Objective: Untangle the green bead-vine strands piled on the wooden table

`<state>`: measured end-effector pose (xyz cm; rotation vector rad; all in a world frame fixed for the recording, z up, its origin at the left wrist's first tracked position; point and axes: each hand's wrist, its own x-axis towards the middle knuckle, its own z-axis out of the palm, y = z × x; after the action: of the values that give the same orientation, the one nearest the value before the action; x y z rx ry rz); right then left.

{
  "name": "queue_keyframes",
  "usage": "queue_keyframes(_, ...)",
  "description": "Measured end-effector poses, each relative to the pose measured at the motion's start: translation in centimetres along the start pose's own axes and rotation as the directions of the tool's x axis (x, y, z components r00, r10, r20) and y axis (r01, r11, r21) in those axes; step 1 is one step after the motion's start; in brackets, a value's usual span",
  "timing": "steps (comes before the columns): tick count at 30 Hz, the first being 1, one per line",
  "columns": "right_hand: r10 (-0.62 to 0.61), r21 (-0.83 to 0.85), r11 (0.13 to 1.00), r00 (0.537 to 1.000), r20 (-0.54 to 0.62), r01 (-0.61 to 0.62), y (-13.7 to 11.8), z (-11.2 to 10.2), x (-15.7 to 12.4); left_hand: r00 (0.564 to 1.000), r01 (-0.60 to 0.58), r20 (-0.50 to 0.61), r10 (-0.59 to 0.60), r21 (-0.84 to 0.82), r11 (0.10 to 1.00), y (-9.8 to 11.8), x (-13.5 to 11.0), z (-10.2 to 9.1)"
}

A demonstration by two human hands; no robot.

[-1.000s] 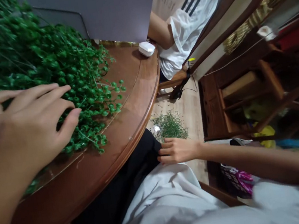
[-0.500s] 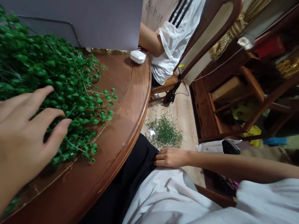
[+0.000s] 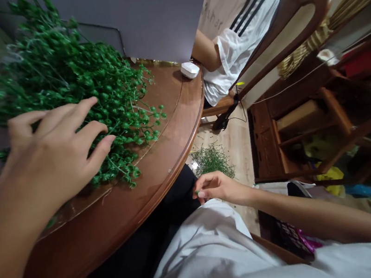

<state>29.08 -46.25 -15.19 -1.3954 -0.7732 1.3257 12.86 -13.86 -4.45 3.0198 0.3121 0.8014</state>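
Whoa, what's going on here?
A person's left hand rests with spread fingers on a big bunch of green sprigs lying on a round wooden table. Their right hand is over their lap, pinching what looks like a tiny green sprig. More green sprigs lie in a pile on the floor. Another person in a white striped shirt sits further round the table, near a small white object.
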Motion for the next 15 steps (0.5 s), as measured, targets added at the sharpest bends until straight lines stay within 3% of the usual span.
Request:
queue_keyframes(4,0.01,0.173,0.985,1.0,0.023,-0.014,-2.8,2.1,0.0,0.997,0.012,0.075,-0.013,0.02,1.0,0.6,0.3,-0.7)
queue_keyframes(9,0.013,0.264,0.963,0.992,0.126,-0.046,-5.8,3.7,0.1,0.997,-0.012,0.075,0.01,0.023,1.0,0.3,0.3,-0.7)
queue_keyframes(13,-0.045,0.212,0.977,0.974,0.221,-0.003,-8.2,4.7,0.8,0.997,-0.043,0.065,0.038,0.084,0.996,0.2,0.2,-0.4)
queue_keyframes(15,-0.16,0.07,0.987,0.953,0.256,0.147,-10.4,5.2,1.2,0.997,-0.044,0.062,0.035,0.142,0.989,0.5,0.1,-0.6)
